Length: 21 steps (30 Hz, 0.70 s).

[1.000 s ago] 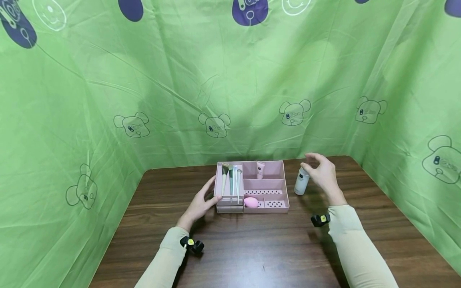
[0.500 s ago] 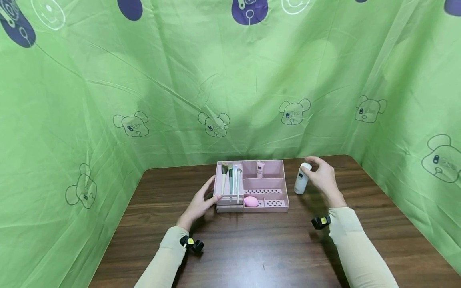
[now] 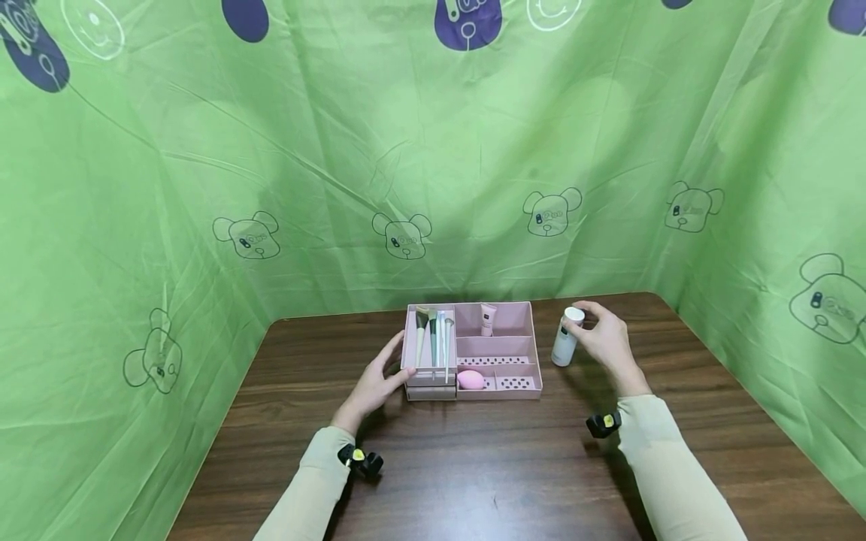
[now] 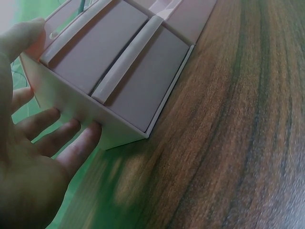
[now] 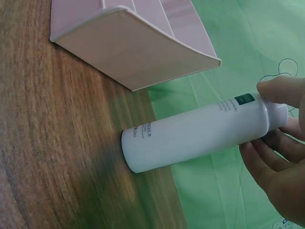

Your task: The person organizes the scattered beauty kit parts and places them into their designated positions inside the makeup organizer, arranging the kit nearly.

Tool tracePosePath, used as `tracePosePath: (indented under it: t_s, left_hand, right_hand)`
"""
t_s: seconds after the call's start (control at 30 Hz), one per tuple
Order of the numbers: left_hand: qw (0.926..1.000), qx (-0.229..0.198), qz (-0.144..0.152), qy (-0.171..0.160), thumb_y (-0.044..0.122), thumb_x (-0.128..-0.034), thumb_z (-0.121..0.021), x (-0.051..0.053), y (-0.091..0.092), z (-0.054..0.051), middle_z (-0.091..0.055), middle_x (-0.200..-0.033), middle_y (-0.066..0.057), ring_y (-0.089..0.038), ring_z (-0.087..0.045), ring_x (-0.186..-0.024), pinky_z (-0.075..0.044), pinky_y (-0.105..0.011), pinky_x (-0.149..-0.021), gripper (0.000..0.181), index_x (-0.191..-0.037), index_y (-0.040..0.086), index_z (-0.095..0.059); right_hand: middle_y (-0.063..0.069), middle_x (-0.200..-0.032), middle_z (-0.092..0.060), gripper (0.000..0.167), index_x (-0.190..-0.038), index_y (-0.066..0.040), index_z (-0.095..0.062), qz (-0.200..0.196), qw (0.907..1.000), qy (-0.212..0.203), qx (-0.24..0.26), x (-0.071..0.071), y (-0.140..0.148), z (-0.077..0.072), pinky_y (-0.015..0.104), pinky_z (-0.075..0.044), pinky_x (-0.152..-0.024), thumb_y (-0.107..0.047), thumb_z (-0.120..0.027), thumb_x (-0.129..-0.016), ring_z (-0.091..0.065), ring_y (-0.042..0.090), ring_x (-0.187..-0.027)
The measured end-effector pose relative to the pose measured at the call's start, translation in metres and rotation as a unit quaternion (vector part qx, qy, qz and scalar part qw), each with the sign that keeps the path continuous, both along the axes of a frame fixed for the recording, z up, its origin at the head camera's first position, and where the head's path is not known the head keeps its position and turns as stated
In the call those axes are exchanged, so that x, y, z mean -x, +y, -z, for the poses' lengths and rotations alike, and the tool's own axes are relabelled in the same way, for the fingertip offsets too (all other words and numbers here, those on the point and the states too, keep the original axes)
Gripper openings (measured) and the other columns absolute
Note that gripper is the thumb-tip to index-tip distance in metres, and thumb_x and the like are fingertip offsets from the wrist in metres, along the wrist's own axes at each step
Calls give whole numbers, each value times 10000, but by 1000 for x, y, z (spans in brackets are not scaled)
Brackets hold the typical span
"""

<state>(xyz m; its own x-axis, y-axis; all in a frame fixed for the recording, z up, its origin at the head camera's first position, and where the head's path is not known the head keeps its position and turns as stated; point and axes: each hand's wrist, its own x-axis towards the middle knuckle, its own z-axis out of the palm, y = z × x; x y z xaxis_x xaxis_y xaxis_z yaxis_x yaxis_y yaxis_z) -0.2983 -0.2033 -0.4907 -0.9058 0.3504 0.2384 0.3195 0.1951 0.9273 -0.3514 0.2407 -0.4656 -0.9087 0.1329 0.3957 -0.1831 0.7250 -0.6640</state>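
Note:
A pink desktop organizer [image 3: 498, 345] stands at the back middle of the table. My left hand [image 3: 368, 385] rests against its left side, fingertips spread on the wall [image 4: 78, 107] and thumb at the upper front rim. To the right of the organizer is a white lotion bottle [image 3: 564, 344], upright with a slight tilt. My right hand [image 3: 605, 344] holds this bottle near its cap, the thumb [image 5: 281, 91] on one side and fingers on the other. Its base is at the tabletop; I cannot tell whether it is lifted.
Several makeup brushes [image 3: 434, 338] lie in the organizer's left top tray, above two drawers [image 4: 147, 76]. A small pink tube [image 3: 488, 319] stands in the back compartment, and a pink makeup sponge [image 3: 470, 380] sits in front. Green cloth [image 3: 473, 150] hangs around the wooden table [image 3: 473, 466].
My right hand has come down slightly along the bottle, uncovering the white cap. The bottle has shifted only a little. My left hand and the organizer stay in place.

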Motion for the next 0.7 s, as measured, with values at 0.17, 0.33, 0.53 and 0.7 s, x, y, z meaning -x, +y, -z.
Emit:
tracePosePath:
  t_s: [0.17,0.33,0.53,0.7]
  left_hand:
    - [10000,-16,2,-13,157,-937,-661,0,0,0,-313,-1536,-260,-468,-325,-1386,-336,-607,-1102,779,-1560,79,-200]
    - [10000,-26,-18,-4,160,-932,-669,1,0,2,-335,-1529,-253,-470,-334,-1378,-341,-607,-1100,784,-1558,81,-205]
    - [10000,-34,-3,55,138,-930,-668,1,-1,3,-342,-1524,-258,-477,-343,-1370,-350,-600,-1097,783,-1554,55,-203]
    - [10000,-21,-7,49,141,-930,-668,1,0,2,-339,-1526,-257,-482,-335,-1371,-347,-608,-1094,779,-1555,64,-208]
  right_hand:
    - [135,-1066,-724,429,-1196,-114,-647,-39,10000,-45,6,1,0,3,369,-479,-799,-324,-757,-839,-676,291,-942]
    - [172,-1051,-718,446,-1193,-87,-639,-78,9999,-77,0,1,1,5,425,-505,-810,-305,-773,-828,-679,353,-952]
    - [205,-1074,-703,495,-1226,-49,-614,-112,9998,-177,-41,1,3,7,499,-499,-856,-304,-770,-831,-670,381,-978]
    - [208,-1072,-702,502,-1223,-42,-615,-105,9998,-150,2,1,3,8,508,-502,-861,-305,-775,-826,-670,385,-976]
